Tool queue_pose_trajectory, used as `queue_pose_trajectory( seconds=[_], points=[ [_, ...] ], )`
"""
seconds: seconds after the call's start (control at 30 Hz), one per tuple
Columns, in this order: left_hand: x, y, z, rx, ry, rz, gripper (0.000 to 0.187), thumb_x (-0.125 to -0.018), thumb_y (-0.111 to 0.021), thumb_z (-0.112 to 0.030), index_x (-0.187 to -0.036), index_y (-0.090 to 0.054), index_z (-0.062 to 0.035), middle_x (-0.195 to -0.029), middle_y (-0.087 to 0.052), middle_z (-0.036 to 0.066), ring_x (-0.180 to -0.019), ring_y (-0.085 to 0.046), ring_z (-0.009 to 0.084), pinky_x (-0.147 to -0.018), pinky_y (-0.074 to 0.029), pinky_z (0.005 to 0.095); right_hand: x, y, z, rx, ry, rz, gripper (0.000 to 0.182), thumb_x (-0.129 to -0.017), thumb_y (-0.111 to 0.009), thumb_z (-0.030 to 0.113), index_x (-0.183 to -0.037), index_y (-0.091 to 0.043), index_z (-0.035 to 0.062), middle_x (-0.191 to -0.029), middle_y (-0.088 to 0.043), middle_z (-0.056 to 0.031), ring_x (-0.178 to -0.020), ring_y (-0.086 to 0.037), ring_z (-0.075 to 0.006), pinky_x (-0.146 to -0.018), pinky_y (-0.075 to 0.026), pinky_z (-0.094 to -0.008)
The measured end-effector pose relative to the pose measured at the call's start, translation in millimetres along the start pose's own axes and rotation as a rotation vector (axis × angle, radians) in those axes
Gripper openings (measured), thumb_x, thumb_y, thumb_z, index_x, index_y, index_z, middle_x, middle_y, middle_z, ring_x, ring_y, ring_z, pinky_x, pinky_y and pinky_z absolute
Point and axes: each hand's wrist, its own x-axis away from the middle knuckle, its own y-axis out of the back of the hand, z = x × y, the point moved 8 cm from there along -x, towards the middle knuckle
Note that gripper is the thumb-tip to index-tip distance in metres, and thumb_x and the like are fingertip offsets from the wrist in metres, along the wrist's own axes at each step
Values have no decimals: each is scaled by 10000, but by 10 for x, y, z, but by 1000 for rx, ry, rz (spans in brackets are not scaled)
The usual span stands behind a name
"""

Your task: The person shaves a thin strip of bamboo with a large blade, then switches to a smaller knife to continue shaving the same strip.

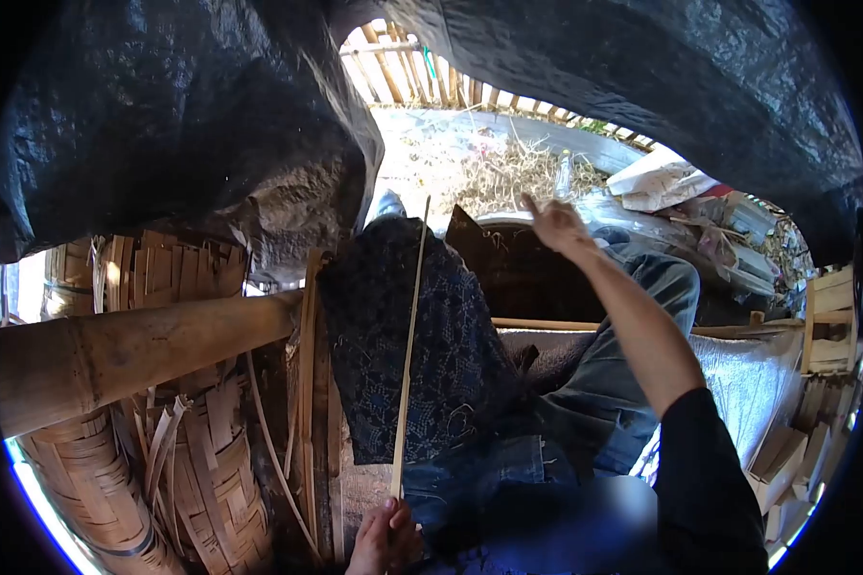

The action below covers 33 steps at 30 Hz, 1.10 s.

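Observation:
My left hand is closed around the lower end of a long, thin bamboo strip. The strip slants upward and away, its far tip narrowing above my knee. Beneath it a dark blue patterned cloth covers one leg. My right hand is raised on an outstretched arm above the other knee, with its fingers apart and nothing visible in them. Jeans show on that leg.
A thick bamboo pole crosses at the left, in front of woven bamboo baskets. Dark plastic sheeting hangs overhead. Dry plant litter and a pale sack lie beyond my knees. Bamboo pieces are stacked at the right.

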Motion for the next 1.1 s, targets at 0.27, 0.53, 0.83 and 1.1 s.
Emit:
queue_pose_trajectory(
  seconds=[0.27,0.53,0.83,1.1],
  points=[
    [-230,-762,-914,15,-338,157,364,-993,-317,-379,-736,-387,-131,-422,-277,-29,-319,-247,95,-383,-237,242,1146,295,-158,-106,134,-86,794,-908,-286,632,-434,-484,27,-377,-401,-41,-306,-387,-113,-305,-296,-298],
    [-344,-896,-882,641,-160,558,354,-1003,-270,-357,-754,-418,-153,-393,-301,-35,-296,-233,75,-359,-207,230,1719,-461,710,-234,430,181,732,-916,-419,544,-435,-484,-3,-333,-349,-74,-292,-359,-155,-336,-320,-347],
    [50,-873,-695,830,-66,655,357,-1005,-262,-320,-741,-432,-151,-377,-338,-31,-270,-245,57,-310,-136,195,1037,-483,866,-24,466,-21,708,-929,-430,498,-446,-457,-19,-358,-371,-140,-280,-391,-210,-332,-327,-367],
    [-167,-702,-726,744,-114,596,349,-997,-295,-372,-732,-406,-174,-390,-294,-50,-297,-237,68,-366,-203,226,662,-321,525,-280,136,-42,736,-919,-345,587,-425,-378,43,-363,-367,-42,-325,-393,-115,-354,-351,-318]
  ],
)
